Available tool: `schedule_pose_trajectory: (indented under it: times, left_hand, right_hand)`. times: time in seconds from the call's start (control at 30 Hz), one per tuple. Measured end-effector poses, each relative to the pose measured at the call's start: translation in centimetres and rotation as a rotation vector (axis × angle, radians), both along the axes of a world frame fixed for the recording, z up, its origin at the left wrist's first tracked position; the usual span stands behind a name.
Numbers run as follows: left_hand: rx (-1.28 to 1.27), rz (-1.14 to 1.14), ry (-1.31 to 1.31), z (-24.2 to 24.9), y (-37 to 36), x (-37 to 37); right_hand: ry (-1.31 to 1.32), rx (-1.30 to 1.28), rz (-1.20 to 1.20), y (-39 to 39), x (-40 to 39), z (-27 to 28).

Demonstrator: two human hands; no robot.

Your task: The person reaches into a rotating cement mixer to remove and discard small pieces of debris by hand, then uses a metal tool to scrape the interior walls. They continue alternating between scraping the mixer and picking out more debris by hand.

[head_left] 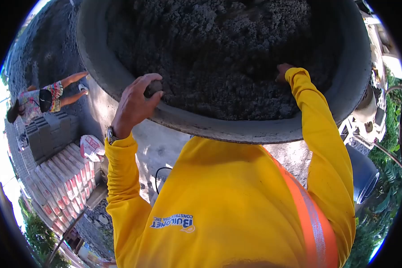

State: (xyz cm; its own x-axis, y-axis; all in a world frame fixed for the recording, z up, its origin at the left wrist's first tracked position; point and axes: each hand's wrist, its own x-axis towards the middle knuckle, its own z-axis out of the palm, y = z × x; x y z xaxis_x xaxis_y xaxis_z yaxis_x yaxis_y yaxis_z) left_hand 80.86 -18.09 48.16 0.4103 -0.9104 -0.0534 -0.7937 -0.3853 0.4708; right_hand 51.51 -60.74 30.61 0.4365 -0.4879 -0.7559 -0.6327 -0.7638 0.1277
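Reaching with right fingers [282, 71], cannot tell whether parted, into one round tub [236, 130] of crumbly mix [210, 67] below; clamping one grey lump [153, 88] in left fingers [147, 77].

Your right hand's [283, 73] fingertips are hidden in shadow against the dark mix [201, 62], so their grip cannot be told. Your left hand [138, 100] partly covers the grey lump [153, 88] between its fingers; beyond both hands' fingers, the top edge cuts off the basin [219, 131].
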Motion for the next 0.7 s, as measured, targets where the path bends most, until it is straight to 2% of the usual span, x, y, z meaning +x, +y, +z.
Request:
schedule_pose_trajectory:
  times: [0.1, 0.17, 0.23, 0.27, 0.37, 0.4, 0.5, 0.6, 0.67, 0.7]
  left_hand:
    - [-0.168, 0.151, -0.046, -0.6, 0.0, -1.0]
    - [-0.162, 0.215, -0.093, -1.4, -0.4, -1.0]
    - [-0.126, 0.23, -0.192, -1.7, -0.4, -0.8]
    - [-0.128, 0.25, -0.15, -1.5, -0.3, -1.0]
    - [-0.148, 0.227, -0.14, -2.0, 0.0, -0.7]
    - [-0.109, 0.229, -0.107, -2.0, -0.1, -0.7]
    - [-0.018, 0.23, -0.031, -1.6, -0.1, -0.5]
    - [0.009, 0.232, 0.034, -1.2, -0.3, -0.3]
    - [0.04, 0.258, 0.053, -0.2, -0.6, -0.6]
    - [0.048, 0.25, 0.074, 0.0, -0.8, -0.9]
  right_hand:
    - [-0.101, -0.056, -0.125, 0.7, -0.6, -0.8]
    - [-0.135, -0.042, -0.192, 0.5, -0.8, -0.4]
    - [-0.113, 0.067, -0.089, -0.5, -1.2, -0.3]
    - [-0.102, 0.135, -0.039, -0.2, -1.3, -0.8]
    - [-0.019, 0.326, -0.05, 2.2, 0.4, 3.7]
    - [-0.027, 0.389, -0.187, 2.5, 1.0, 4.5]
    - [-0.209, 0.138, -0.001, 2.3, 1.8, 4.7]
    - [-0.414, 0.037, 0.072, 7.0, 4.7, 11.5]
    - [-0.848, 0.121, 0.244, 10.3, 4.6, 13.7]
    - [-1.051, 0.029, 0.372, 13.1, 5.0, 14.9]
